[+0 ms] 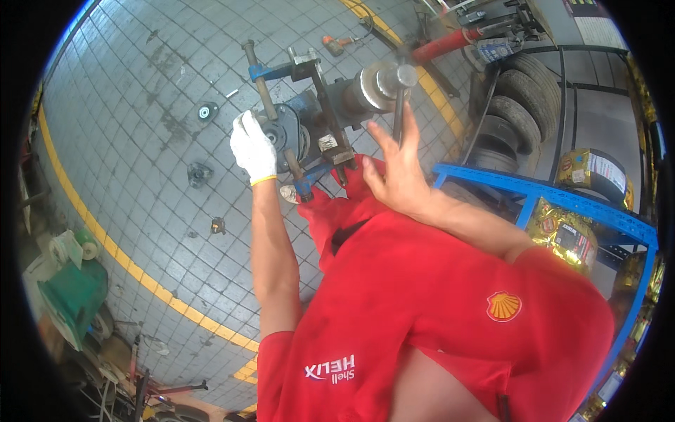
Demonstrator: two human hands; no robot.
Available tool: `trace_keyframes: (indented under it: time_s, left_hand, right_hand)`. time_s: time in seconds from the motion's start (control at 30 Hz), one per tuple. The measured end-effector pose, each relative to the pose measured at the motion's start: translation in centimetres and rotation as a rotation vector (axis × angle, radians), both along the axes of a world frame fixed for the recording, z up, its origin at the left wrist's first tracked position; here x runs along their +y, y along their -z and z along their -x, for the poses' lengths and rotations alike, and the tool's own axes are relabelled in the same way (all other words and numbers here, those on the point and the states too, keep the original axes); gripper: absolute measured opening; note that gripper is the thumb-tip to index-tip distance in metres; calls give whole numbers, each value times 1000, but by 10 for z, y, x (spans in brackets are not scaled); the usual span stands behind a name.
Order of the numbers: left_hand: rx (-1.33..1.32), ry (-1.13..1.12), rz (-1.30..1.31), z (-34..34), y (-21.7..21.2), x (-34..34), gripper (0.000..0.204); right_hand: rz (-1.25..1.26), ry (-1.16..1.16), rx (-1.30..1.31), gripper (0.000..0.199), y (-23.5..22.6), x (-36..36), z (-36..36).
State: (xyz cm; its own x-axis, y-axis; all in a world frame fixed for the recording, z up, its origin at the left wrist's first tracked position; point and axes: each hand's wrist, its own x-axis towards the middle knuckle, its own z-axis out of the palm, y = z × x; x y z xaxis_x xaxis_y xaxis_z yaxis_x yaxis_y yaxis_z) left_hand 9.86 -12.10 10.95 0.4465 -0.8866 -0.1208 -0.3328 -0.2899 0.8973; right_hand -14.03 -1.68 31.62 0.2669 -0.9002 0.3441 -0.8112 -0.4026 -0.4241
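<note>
Head view, left hand (253, 149): white-gloved, against the left side of the round metal part (283, 133); I cannot tell whether it grips.
Right hand (404, 174): bare, fingers spread, beside the upright steel bar (399, 116); contact unclear.
Round metal part: above the floor, between two metal rods (262, 91).
Floor (176, 162): orange-and-dark tool (337, 46) beyond.
Right side: blue rack (503, 181).

Bright, diffuse light, glints on gold wrapping (557, 233) — the yellow floor line (137, 272) bowed by fisheye distortion.
</note>
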Motion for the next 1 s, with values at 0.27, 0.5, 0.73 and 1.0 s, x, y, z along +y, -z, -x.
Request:
trace_keyframes:
  time_s: [0.27, 0.5, 0.73, 1.0]
  left_hand:
    - [-93, 134, 97, -10, -6, 11, 39]
    - [-121, 139, 140, -10, 8, 7, 36]
    - [-165, 127, 107, -4, 4, 4, 39]
    - [-307, 112, 126, 2, 13, 9, 38]
  right_hand:
    - [137, -240, 311, 64, -3, -73, 32]
    - [-50, -591, 370, 38, -19, -62, 53]
    - [-65, -851, 364, 34, -26, -28, 64]
    - [-70, -815, 710, 27, -15, -99, -64]
